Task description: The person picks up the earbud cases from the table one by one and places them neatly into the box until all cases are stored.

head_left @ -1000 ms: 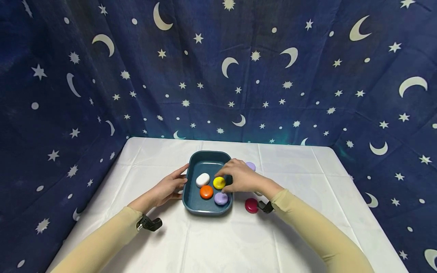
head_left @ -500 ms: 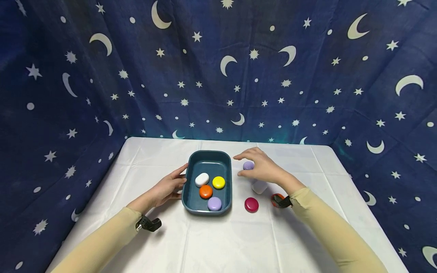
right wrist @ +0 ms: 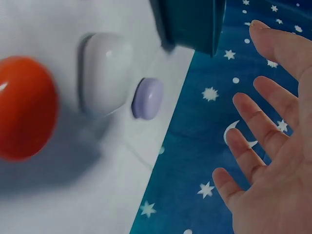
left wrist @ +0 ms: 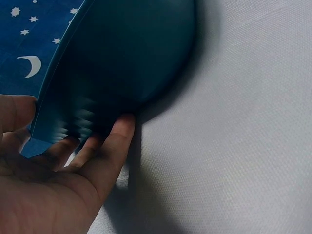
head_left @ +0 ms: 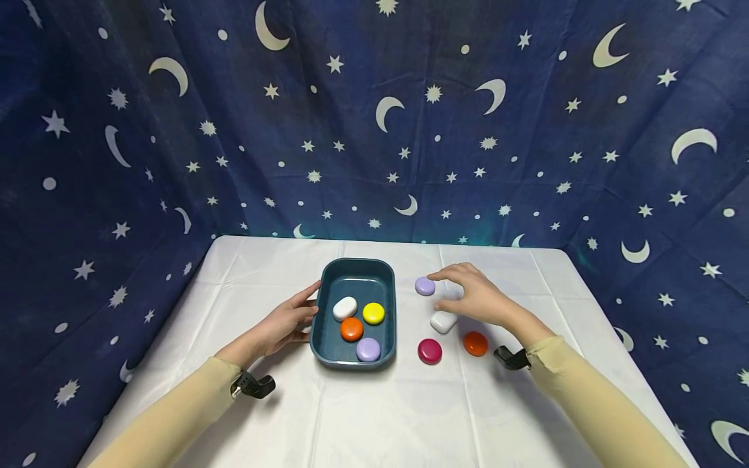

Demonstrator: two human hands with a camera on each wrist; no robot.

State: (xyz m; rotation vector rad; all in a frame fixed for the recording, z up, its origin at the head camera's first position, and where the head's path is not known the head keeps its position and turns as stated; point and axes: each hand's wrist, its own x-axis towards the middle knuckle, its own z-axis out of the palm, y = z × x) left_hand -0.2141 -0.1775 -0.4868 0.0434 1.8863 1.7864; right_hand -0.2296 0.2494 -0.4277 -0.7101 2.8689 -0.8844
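Observation:
My left hand (head_left: 285, 326) touches the left outer wall of a dark teal rectangular tray (head_left: 320, 286), fingers extended along it; the left wrist view shows its fingertips (left wrist: 127, 122) against the tray's side. Inside the tray lie glossy pebble-like pieces: white (head_left: 345, 309), yellow (head_left: 374, 313), orange (head_left: 352, 329) and lilac (head_left: 368, 350). My right hand (head_left: 476, 296) hovers right of the tray with fingers spread and nothing in them. Its fingertips are beside a second lilac piece (head_left: 424, 286), over a second white one (head_left: 443, 322).
A dark red piece (head_left: 430, 351) and an orange-red piece (head_left: 475, 344) lie on the white-covered table (head_left: 374, 422) nearer the front. A dark blue curtain (head_left: 433, 162) with moons and stars surrounds the table's back and sides.
My right hand has let go of a lilac piece in the tray and moved right, out over the loose pieces. That lilac piece settled toward the tray's front. My left hand stays put.

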